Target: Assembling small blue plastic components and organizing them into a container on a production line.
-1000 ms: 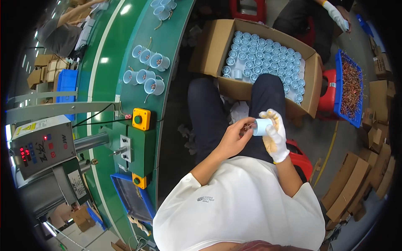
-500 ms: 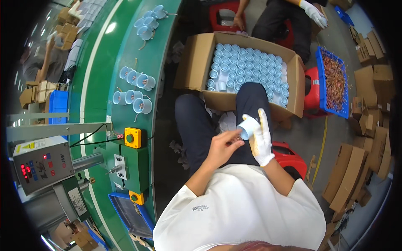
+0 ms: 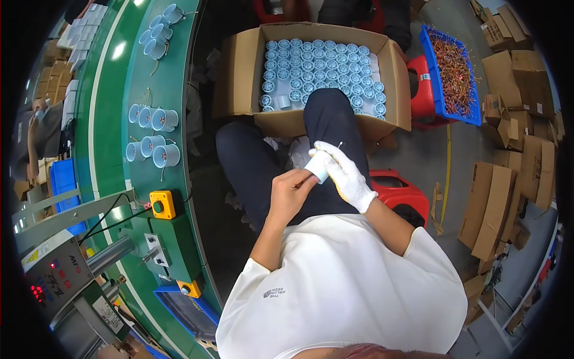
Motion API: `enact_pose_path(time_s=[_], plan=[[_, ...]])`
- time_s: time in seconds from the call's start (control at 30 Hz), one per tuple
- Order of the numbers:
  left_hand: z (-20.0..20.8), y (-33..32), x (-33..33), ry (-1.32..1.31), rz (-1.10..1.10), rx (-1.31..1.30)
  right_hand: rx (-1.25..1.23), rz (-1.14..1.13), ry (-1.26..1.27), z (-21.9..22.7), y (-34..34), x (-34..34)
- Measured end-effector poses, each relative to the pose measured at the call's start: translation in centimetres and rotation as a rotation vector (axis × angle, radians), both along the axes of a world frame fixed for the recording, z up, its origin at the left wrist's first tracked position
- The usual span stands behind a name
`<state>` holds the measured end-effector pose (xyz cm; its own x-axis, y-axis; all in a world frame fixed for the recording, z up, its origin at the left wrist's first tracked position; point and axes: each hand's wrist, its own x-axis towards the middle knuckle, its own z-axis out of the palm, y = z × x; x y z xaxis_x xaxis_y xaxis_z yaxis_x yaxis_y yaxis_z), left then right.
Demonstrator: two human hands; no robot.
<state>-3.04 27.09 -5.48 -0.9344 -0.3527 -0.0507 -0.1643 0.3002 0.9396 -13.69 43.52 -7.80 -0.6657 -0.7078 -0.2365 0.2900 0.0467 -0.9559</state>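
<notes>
My right hand (image 3: 347,176), in a white glove, is closed round a small pale blue plastic cup (image 3: 318,167) held above my lap. At the cup's opening are the pinched fingers of my bare left hand (image 3: 291,190); they hide whatever may be between them. A thin wire tip (image 3: 340,144) pokes up beside the gloved fingers. Beyond my knees stands an open cardboard box (image 3: 238,75) packed with rows of similar blue cups (image 3: 323,63), one of them (image 3: 282,102) lying on its side in a gap.
On the green conveyor (image 3: 140,179) at my left, several blue cups (image 3: 164,119) lie in groups, wires trailing out. A yellow button box (image 3: 161,205) sits at its edge. To the right are a blue tray (image 3: 475,113) of wired parts, a red stool (image 3: 397,194) and cardboard cartons (image 3: 487,209).
My gloved hand has turned over the cup, and the wire tip now shows above it. The left fingers have closed in at its opening. The whole view has shifted.
</notes>
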Motion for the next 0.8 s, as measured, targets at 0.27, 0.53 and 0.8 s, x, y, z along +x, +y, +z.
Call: enact_pose_path(time_s=[0.27,0.53,0.8], plan=[[-0.9,0.6,0.0,0.091,0.079,-0.240,-0.104,0.014,-0.251,-0.7,0.0,0.1],[-1.3,0.7,0.2,0.139,0.202,-0.255,-0.166,-0.038,-0.477,-0.7,-0.6,0.0],[-4.1,-1.0,0.2,0.036,0.049,0.286,-0.096,0.113,-0.195,0.2,-0.8,-0.2]])
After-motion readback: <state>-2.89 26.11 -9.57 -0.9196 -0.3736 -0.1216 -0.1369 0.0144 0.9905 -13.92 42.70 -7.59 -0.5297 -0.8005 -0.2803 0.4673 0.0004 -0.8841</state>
